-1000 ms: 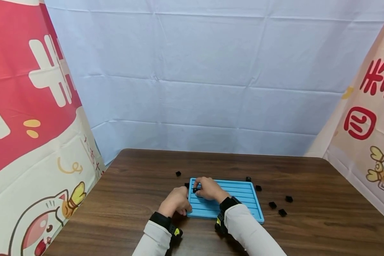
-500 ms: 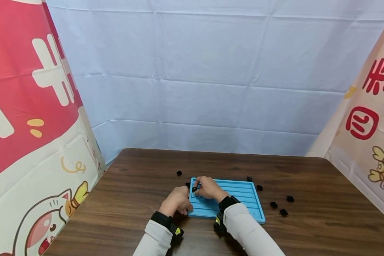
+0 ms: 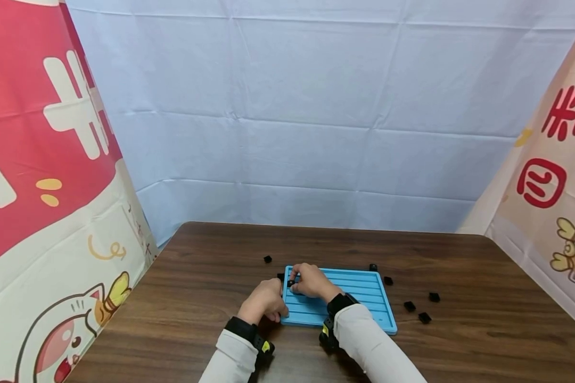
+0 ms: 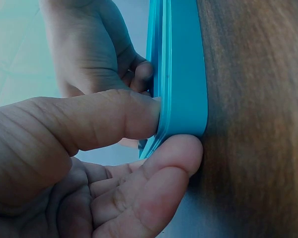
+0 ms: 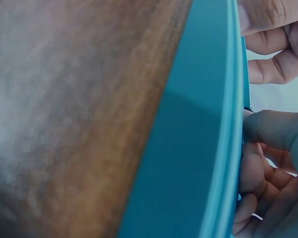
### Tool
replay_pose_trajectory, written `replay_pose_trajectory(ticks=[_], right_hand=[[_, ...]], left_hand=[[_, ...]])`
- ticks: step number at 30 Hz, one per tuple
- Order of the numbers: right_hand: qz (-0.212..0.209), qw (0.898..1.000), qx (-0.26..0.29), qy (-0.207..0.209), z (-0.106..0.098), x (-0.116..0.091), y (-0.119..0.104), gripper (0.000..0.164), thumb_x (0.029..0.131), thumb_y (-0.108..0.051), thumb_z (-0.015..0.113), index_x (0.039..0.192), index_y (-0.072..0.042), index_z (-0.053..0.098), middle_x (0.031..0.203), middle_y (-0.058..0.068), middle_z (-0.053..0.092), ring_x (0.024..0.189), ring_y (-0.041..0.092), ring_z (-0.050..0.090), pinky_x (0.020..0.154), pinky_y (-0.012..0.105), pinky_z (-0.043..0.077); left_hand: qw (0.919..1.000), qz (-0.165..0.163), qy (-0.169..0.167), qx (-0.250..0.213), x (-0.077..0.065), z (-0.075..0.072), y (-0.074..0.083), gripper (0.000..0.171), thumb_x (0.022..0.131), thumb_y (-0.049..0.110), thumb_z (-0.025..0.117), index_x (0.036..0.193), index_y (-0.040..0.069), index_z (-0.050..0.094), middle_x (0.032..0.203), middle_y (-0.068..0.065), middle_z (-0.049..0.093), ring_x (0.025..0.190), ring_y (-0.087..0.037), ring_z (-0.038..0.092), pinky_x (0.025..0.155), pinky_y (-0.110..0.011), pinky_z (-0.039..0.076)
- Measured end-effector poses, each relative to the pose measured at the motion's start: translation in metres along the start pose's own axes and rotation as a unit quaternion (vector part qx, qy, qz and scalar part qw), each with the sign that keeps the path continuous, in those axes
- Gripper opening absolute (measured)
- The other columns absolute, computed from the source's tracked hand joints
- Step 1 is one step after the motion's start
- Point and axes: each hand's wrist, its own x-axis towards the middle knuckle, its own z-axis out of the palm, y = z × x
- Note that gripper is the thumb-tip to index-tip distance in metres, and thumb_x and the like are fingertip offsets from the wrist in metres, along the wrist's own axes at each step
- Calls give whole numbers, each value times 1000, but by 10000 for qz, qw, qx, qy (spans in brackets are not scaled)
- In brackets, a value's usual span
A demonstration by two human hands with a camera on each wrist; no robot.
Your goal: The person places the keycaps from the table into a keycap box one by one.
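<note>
A blue tray (image 3: 364, 292) with raised parallel ridges lies on the wooden table. My left hand (image 3: 267, 302) pinches its near left corner; in the left wrist view the thumb (image 4: 114, 116) lies on the rim and a bent finger (image 4: 176, 153) meets the outer wall. Over the tray's far left part, my right hand (image 3: 313, 282) holds a small black block (image 3: 290, 283) between thumb and fingers, down at the ridges. From the right wrist the tray's side wall (image 5: 188, 129) hides that block, and the right hand's fingers (image 5: 253, 173) show curled behind it.
Several small black blocks lie loose on the dark table (image 3: 211, 276). One block (image 3: 280, 276) sits against the tray's left side and another (image 3: 268, 259) farther back. At the right are more, among them a block (image 3: 424, 318) and one (image 3: 373, 267) by the far edge.
The black block in my right hand has shifted slightly left towards the tray's left rim. My left hand stays at the corner.
</note>
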Motion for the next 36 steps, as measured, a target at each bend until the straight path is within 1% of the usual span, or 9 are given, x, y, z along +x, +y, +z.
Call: replay_pose_trajectory(ticks=[9,12,17,20,23,25,29,32,36], right_hand=[[-10,10000,-30,15,2,0,3,9,85,-6,68,88,-9,60,64,0,51,54,14,43,52,28,33],[-42,10000,1,22,2,0,3,11,85,-7,68,92,-8,60,66,-1,51,55,14,44,53,28,34],[18,9999,149,-60,-1,0,4,20,84,-6,68,101,-4,59,67,0,53,55,14,46,52,28,35],[25,10000,-74,-51,-5,-1,4,25,85,-7,68,107,-3,58,70,1,54,60,15,49,54,30,40],[-98,9987,-502,40,-9,-3,4,27,85,-9,67,111,-3,58,75,0,53,64,15,50,58,33,43],[-171,9969,-753,127,-12,-4,4,29,85,-10,68,112,-3,59,78,3,54,66,16,51,59,35,44],[-189,9929,-1139,275,-19,-5,0,33,85,-13,69,115,-5,60,99,12,58,83,25,58,67,39,49],[-112,9900,-1366,325,-23,-7,-4,37,85,-16,69,119,-6,60,112,16,56,97,31,57,76,44,49],[-50,9868,-1584,337,-25,-8,-6,38,85,-19,69,120,-7,60,113,15,56,100,32,56,80,49,47]], left_hand=[[10000,14,15,-20,2,2,-1,26,71,-6,73,75,1,48,54,-12,58,45,-21,58,44,-32,50],[10000,23,43,-32,3,2,-2,26,70,-6,73,75,1,48,54,-12,58,45,-20,58,44,-31,50],[10000,-25,34,-81,4,3,-3,28,71,-6,74,77,1,48,55,-12,58,45,-20,58,44,-31,50],[9999,-27,20,-128,5,4,-4,29,71,-6,74,78,1,47,56,-13,58,45,-20,58,44,-31,50],[9999,-17,22,-153,5,4,-4,29,71,-6,74,78,1,47,57,-14,58,45,-21,58,43,-31,50],[9999,-10,20,-157,5,4,-4,29,71,-6,74,78,1,47,57,-14,58,45,-21,58,43,-31,50],[9998,7,4,-182,6,5,-5,29,71,-7,73,79,1,47,57,-13,58,44,-20,57,43,-31,50],[9998,5,12,-189,7,6,-5,29,71,-7,74,79,2,47,57,-13,58,44,-19,57,43,-31,50],[9999,-10,22,-170,8,5,-5,29,70,-6,74,78,2,47,57,-12,57,44,-19,57,43,-31,50]])
